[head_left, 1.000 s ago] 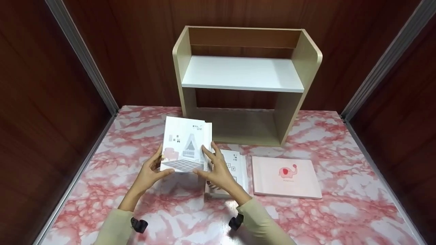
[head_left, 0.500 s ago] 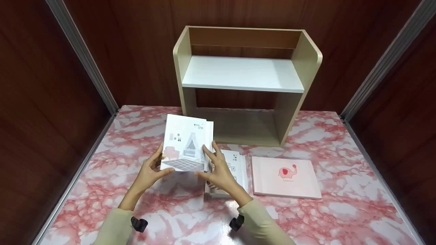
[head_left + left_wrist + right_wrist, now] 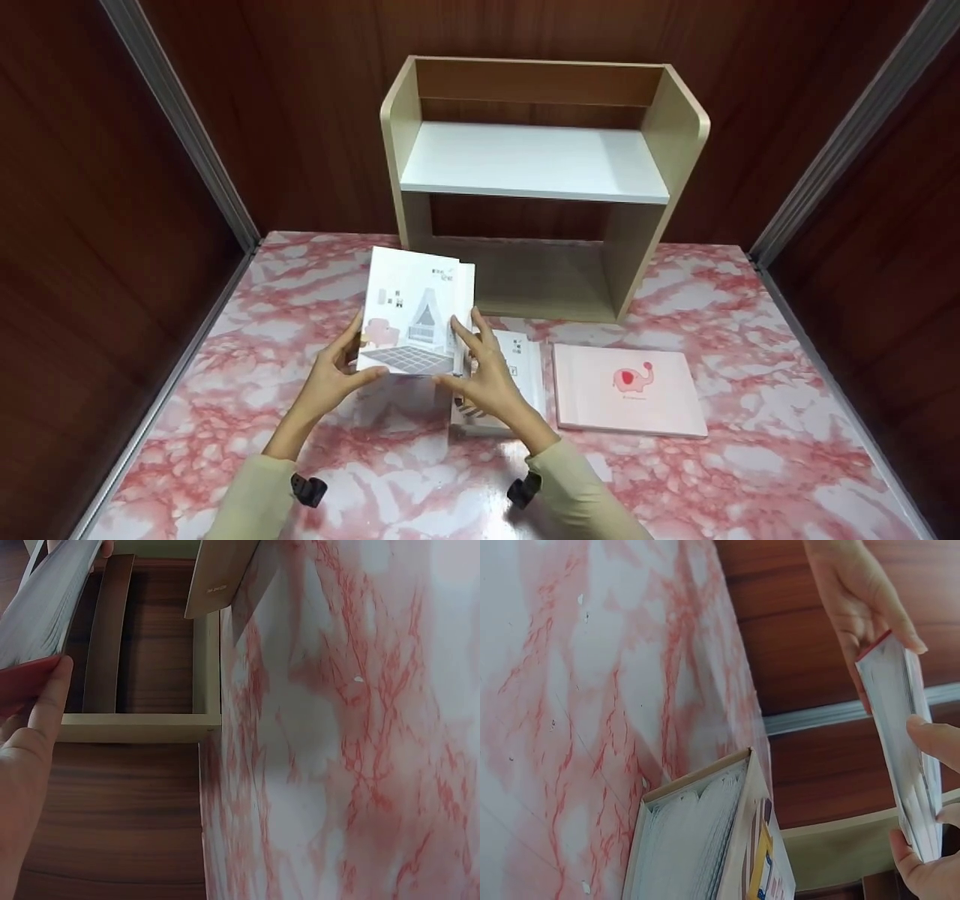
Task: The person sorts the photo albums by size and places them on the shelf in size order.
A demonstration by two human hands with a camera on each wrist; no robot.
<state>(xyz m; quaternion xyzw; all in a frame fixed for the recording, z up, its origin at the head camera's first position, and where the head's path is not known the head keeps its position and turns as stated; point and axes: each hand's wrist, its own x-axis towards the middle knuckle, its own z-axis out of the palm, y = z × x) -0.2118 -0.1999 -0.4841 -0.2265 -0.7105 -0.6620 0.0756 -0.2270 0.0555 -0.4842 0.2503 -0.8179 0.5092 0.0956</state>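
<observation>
Both hands hold a white photo album (image 3: 412, 315) above the table, its cover printed with a tent and a pink armchair. My left hand (image 3: 330, 379) grips its left side, thumb over the bottom front edge. At the lower right, my right hand (image 3: 491, 375) pinches it, with fingers along the right edge. Clear sleeve pages (image 3: 896, 742) show edge-on in the right wrist view. Partly hidden behind the right forearm, a second white album (image 3: 531, 375) lies on the table. To its right lies a pink album (image 3: 630, 405) with an elephant on the cover.
A two-level wooden bookshelf (image 3: 536, 161) with a white upper board stands at the back of the table. Brown wood-grain panels (image 3: 97, 225) enclose the left, right and back. The tabletop (image 3: 247, 360) has a pink and white marble pattern.
Both hands have carried the held album slightly away from the body and a little to the right. The grip is unchanged, and the albums on the table have stayed put.
</observation>
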